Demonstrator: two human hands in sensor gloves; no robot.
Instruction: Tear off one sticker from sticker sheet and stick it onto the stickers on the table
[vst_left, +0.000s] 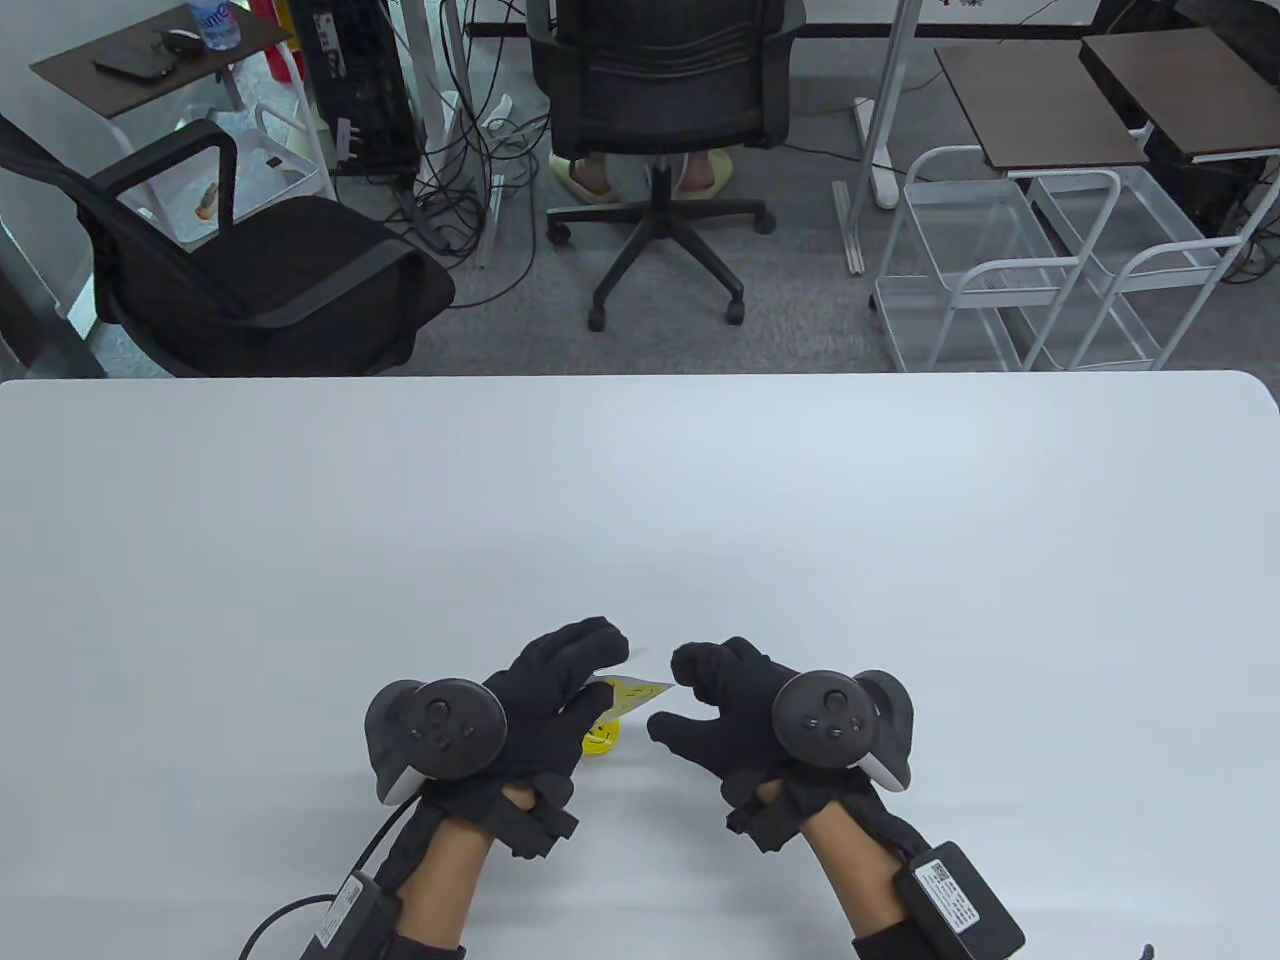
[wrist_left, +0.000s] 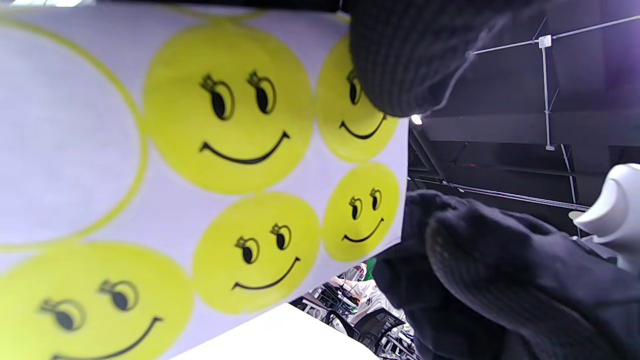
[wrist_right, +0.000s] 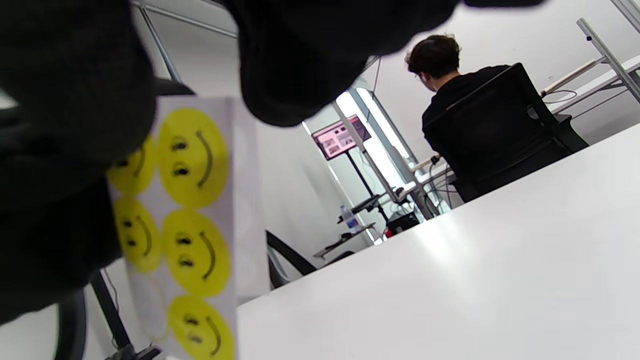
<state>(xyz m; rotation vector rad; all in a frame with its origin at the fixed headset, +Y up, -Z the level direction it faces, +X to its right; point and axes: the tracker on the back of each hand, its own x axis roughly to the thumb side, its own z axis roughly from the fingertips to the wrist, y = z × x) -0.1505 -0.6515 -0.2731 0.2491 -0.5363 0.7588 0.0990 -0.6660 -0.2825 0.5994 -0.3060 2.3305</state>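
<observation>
My left hand (vst_left: 590, 668) holds the sticker sheet (vst_left: 632, 692) just above the table, near its front edge. The sheet is white with several yellow smiley stickers (wrist_left: 227, 107) and one bare peeled spot (wrist_left: 60, 140); a left fingertip (wrist_left: 395, 60) presses on its top corner. My right hand (vst_left: 672, 693) is at the sheet's right edge with thumb and forefinger apart; its fingers (wrist_left: 475, 260) sit beside the sheet. The sheet also shows in the right wrist view (wrist_right: 195, 225). A yellow sticker (vst_left: 601, 741) lies on the table under the sheet.
The white table (vst_left: 640, 500) stretches wide beyond the hands. Past its far edge stand office chairs (vst_left: 660, 110), wire carts (vst_left: 1010, 270) and side tables. A person sits with their back turned in the right wrist view (wrist_right: 465, 95).
</observation>
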